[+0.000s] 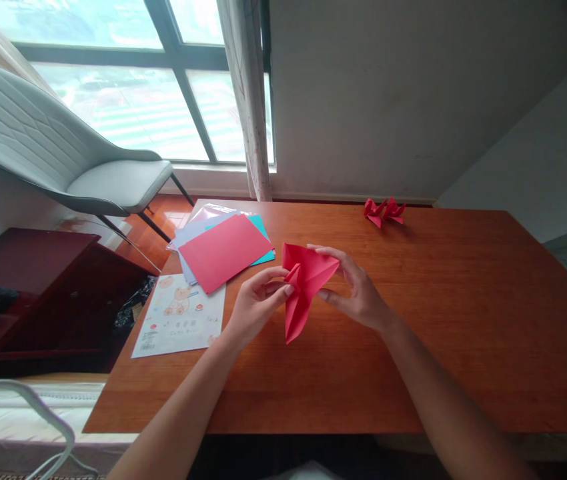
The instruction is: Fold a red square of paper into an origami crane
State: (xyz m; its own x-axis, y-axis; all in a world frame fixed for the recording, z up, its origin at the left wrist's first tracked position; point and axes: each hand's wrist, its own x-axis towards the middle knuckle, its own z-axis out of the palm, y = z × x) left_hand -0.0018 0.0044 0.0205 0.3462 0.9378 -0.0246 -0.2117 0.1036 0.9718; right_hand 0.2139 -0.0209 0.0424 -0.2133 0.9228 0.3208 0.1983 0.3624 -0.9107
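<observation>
A folded red paper piece, with broad flaps and a pointed lower tip, is held up over the table between both hands. My left hand pinches its narrow folded part on the left, thumb in front. On the other side, my right hand grips the wide flap, fingers behind the upper edge and thumb near the lower right edge. The finger ends behind the paper are partly hidden.
Red folded paper figures stand near the back edge of the wooden table. At left lie a red sheet, blue and lilac sheets, and a printed bear sheet. A grey chair stands beyond the table's left end.
</observation>
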